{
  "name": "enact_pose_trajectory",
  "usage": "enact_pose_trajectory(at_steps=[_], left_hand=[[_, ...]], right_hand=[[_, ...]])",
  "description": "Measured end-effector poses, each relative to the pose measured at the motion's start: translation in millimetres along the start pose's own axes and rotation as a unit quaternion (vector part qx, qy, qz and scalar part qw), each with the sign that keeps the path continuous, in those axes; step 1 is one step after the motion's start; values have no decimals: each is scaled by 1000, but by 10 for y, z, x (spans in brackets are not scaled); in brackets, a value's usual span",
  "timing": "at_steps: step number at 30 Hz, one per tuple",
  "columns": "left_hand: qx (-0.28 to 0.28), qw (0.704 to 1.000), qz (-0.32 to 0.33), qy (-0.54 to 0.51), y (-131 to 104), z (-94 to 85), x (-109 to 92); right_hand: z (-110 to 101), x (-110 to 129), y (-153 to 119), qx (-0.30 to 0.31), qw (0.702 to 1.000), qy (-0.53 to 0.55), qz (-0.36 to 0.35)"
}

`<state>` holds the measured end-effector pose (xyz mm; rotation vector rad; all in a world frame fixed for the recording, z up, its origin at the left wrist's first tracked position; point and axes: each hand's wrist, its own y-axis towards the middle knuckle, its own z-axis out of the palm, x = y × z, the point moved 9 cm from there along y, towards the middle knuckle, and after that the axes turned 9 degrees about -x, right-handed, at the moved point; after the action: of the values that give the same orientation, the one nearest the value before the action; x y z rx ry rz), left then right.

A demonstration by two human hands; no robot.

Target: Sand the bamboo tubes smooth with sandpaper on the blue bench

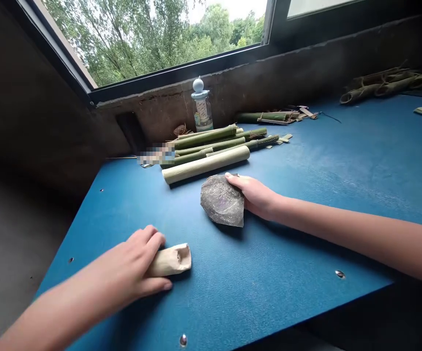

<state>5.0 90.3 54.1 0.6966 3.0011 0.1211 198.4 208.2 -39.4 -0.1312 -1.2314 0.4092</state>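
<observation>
My left hand [139, 263] is wrapped round a short, pale piece of bamboo [176, 260] close to the blue table's surface; its notched, hollowed end points right. In my right hand [251, 192] is a grey, speckled sheet that looks like sandpaper [222, 201], with the thumb on top and the other fingers hidden beneath. A peeled, pale bamboo tube [207, 165] lies just beyond the sheet, touching neither hand.
Green bamboo pieces [205, 141] lie behind the pale tube. A clear bottle with a blue lid [202, 109] stands by the wall. More bamboo [390, 87] lies at the back right. The blue table [287, 273] has its near edge at the lower right.
</observation>
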Motion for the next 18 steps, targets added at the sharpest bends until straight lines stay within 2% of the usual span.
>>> enact_pose_trajectory(at_steps=[2,4,6,9,12,14,18], left_hand=[[13,1000,18,-8,-188,160,-12],[3,1000,25,-11,-197,264,-32],[-39,999,29,17,-38,270,-64],[-90,989,47,104,358,260,-148],[-71,985,59,145,744,385,-225],[-53,987,54,143,920,480,-265],[-27,992,2,124,1086,569,-303]], right_hand=[[27,1,7,4,1000,-1,2],[45,9,42,10,1000,6,2],[41,57,87,14,999,24,-19],[58,156,91,43,995,45,-74],[145,130,18,102,991,44,-77],[192,73,-16,128,989,36,-68],[168,38,43,115,989,29,-92]])
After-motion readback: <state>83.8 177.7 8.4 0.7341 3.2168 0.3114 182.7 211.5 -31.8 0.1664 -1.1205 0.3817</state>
